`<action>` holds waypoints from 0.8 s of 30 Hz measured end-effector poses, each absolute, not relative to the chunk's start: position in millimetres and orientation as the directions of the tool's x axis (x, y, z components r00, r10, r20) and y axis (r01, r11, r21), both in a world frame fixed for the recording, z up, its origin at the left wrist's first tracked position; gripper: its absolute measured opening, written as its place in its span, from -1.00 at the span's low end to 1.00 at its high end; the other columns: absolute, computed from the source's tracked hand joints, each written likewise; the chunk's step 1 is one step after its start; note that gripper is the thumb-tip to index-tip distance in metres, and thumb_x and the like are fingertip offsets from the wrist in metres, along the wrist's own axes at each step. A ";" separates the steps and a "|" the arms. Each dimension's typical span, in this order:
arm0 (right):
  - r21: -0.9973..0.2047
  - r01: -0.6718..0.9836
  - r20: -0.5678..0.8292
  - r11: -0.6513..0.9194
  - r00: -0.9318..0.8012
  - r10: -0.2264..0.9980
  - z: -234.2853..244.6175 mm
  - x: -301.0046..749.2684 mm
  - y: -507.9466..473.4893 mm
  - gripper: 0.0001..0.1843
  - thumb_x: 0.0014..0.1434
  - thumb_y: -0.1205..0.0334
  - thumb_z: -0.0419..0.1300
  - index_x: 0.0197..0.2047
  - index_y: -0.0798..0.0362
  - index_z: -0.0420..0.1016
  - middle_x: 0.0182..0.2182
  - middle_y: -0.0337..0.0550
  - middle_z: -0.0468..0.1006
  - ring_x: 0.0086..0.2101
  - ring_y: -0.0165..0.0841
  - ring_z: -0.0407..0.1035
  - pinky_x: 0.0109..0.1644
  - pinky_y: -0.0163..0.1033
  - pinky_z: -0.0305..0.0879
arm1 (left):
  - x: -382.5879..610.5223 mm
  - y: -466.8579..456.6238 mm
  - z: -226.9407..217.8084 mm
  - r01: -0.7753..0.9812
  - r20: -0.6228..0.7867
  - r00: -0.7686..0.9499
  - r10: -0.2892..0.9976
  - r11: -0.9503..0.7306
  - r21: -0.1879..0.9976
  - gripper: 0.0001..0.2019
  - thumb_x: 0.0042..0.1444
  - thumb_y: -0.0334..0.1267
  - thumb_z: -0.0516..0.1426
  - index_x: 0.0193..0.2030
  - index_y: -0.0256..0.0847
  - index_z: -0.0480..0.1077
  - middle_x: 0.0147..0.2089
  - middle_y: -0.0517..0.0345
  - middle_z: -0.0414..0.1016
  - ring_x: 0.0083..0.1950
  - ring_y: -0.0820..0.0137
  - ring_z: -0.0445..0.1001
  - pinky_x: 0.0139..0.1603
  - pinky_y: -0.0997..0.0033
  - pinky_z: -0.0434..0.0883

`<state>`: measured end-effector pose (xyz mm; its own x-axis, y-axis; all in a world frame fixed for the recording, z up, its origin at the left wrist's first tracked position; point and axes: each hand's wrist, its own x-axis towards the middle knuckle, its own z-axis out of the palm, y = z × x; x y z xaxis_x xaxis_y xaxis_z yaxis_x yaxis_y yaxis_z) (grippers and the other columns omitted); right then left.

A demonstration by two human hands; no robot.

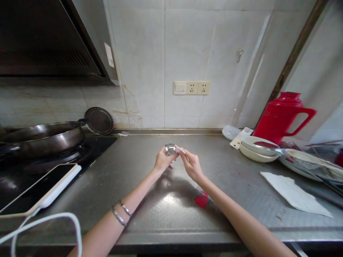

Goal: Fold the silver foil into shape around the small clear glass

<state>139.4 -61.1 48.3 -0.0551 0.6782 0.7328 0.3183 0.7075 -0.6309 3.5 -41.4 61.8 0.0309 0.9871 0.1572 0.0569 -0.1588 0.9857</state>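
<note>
Both hands meet over the steel counter (150, 178), left hand (162, 162) pinching a small shiny wrapped thing (169, 149) while the right hand (191, 165) grips its clear wrapper end (180, 149), red scrap (201, 200) lying below, bowls (258, 148) off right.

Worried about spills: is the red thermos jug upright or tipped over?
Upright: the red thermos jug stands on its base, top pointing up.

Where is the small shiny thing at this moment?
Head view, centre: the shiny thing is held over the counter between the left hand and the right hand, beyond a red scrap.
</note>
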 end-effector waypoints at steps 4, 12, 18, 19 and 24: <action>-0.690 0.290 0.700 0.663 0.034 0.713 50.4 142.8 -57.6 -0.61 0.28 0.00 0.01 0.01 -0.03 0.51 -0.20 -0.17 0.62 -0.16 -0.22 0.48 -0.08 -0.16 0.41 | 2.6 -41.1 63.3 0.050 0.118 0.045 0.992 -0.120 0.991 -0.49 -0.21 -0.01 0.33 -0.17 -0.28 0.36 -0.47 0.24 0.39 -0.57 0.55 0.33 -0.72 0.65 0.27; -0.864 0.034 0.503 0.502 0.023 0.864 46.2 150.7 -39.0 -0.52 0.23 -0.14 0.01 -0.14 0.07 0.52 -0.20 -0.07 0.60 -0.18 -0.21 0.49 -0.24 -0.19 0.46 | 10.6 -49.0 57.5 0.032 0.141 0.217 0.966 -0.152 0.988 -0.48 -0.23 -0.04 0.35 -0.16 -0.28 0.37 -0.45 0.21 0.40 -0.54 0.52 0.36 -0.72 0.63 0.30; -0.913 -0.116 0.407 0.391 -0.243 0.880 51.6 147.3 -48.1 -0.58 0.18 -0.07 0.12 -0.04 0.04 0.44 -0.16 -0.06 0.60 -0.26 -0.24 0.51 -0.25 -0.18 0.47 | 11.3 -43.7 49.3 0.099 0.195 0.150 0.969 -0.211 0.972 -0.48 -0.18 -0.14 0.34 -0.06 -0.28 0.38 -0.38 0.16 0.47 -0.51 0.51 0.38 -0.70 0.63 0.30; -0.916 -0.139 0.400 0.376 -0.254 0.881 53.2 147.4 -49.6 -0.59 0.15 -0.03 0.17 -0.04 0.04 0.44 -0.15 -0.07 0.59 -0.25 -0.24 0.51 -0.24 -0.18 0.47 | 11.2 -42.9 48.1 0.101 0.204 0.152 0.967 -0.220 0.970 -0.48 -0.18 -0.14 0.34 -0.05 -0.28 0.38 -0.37 0.16 0.48 -0.50 0.50 0.39 -0.69 0.63 0.30; -0.935 -0.203 0.337 0.290 -0.260 0.905 58.5 149.6 -51.6 -0.63 0.05 0.08 0.26 -0.10 0.07 0.47 -0.19 -0.07 0.60 -0.32 -0.25 0.50 -0.33 -0.21 0.45 | 7.2 -39.7 44.2 0.147 0.234 0.223 0.947 -0.269 0.952 -0.35 -0.14 -0.07 0.31 0.10 -0.26 0.29 -0.26 0.07 0.52 -0.45 0.46 0.45 -0.59 0.56 0.39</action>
<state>149.6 -51.6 58.5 -0.2601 0.9049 0.3369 -0.2030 0.2898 -0.9353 7.2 -39.7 44.2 0.2226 0.9465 0.2335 0.1471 -0.2694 0.9517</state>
